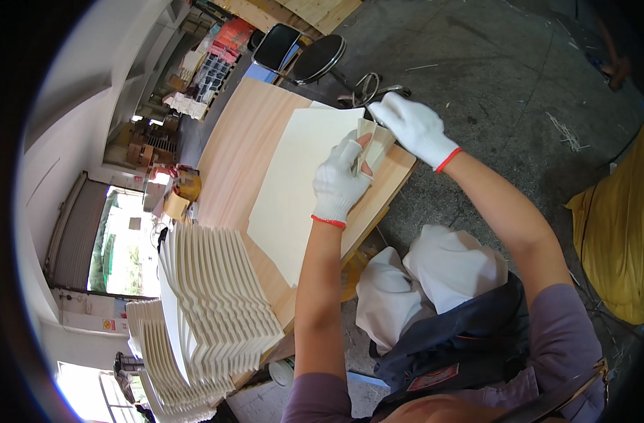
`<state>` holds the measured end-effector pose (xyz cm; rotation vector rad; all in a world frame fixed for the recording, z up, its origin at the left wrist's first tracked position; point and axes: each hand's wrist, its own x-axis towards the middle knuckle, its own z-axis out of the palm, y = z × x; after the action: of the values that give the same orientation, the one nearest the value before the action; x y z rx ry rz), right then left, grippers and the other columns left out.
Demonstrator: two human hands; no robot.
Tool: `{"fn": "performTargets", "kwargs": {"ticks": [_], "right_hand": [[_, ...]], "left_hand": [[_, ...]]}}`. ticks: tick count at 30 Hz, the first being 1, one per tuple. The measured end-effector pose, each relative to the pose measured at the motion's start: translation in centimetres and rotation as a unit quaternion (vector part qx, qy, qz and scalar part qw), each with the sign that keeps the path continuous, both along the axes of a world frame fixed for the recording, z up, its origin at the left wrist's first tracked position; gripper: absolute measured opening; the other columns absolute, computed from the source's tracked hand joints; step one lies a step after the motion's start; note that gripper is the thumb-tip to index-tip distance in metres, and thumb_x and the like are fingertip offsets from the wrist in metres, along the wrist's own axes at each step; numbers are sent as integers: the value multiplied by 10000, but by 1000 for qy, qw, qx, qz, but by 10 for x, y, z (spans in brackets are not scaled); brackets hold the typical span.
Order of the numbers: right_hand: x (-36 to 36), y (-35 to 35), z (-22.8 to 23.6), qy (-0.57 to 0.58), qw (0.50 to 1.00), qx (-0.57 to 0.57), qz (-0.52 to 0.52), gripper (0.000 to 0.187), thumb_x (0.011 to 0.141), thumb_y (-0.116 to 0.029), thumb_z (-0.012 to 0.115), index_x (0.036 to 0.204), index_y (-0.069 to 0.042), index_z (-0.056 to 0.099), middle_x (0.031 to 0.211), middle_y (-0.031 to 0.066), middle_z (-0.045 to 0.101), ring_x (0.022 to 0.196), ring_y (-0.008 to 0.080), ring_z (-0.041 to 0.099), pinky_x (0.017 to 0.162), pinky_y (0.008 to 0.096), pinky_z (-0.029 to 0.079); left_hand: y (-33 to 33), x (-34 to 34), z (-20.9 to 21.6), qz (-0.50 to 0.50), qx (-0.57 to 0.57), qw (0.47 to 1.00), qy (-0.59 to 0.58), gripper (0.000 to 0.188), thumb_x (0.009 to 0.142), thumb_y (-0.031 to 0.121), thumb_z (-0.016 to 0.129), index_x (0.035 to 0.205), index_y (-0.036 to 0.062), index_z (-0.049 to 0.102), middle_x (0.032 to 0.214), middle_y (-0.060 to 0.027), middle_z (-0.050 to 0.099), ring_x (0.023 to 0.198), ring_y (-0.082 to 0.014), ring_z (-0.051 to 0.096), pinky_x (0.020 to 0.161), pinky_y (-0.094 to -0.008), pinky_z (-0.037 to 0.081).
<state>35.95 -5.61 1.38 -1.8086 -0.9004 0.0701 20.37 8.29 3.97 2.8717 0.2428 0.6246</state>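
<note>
A large cream sheet (283, 183), like thin card or foam board, lies on the wooden table with folded flaps (366, 141) standing up at its right end. My left hand (339, 182), in a white glove with red trim and bare fingertips, is closed on these flaps. Just beyond, at the sheet's far right corner, my right hand (413, 129) is held up in a matching glove. Its fingers are curled together beside the flap edge; what they hold, if anything, is too small to make out.
The wooden tabletop (230, 141) extends left of the sheet. Tall stacks of folded cream sheets (216, 303) stand at its near left. A black round stool (320, 58) and a chair (276, 48) stand past the far end. Yellow cloth (614, 225) hangs at the right.
</note>
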Motion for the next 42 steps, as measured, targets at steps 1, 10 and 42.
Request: {"fn": "performTargets", "kwargs": {"ticks": [1,10,42], "right_hand": [[7,-4,-1,-4,998,-58,-32,549,993,-593,446,984,-75,625,864,184,686,848,372,680,738,474,506],[12,-2,-10,-259,951,-166,36,494,939,-579,551,963,-104,686,839,131,672,819,314,686,708,441,546],[-12,20,-16,-32,999,-13,17,411,1046,-478,408,1170,-160,637,930,167,716,869,363,688,752,485,513]], "left_hand": [[-3,1,0,3,-8,1000,-10,443,801,125,711,1232,220,675,1175,-76,696,989,-314,691,813,-408,580],[7,13,-6,44,40,998,-17,376,821,189,706,1196,210,688,1306,-42,652,1078,-299,660,858,-425,571],[16,10,-10,-18,-151,988,-38,359,887,228,753,1238,187,690,980,-97,685,868,-274,686,812,-383,532]]}}
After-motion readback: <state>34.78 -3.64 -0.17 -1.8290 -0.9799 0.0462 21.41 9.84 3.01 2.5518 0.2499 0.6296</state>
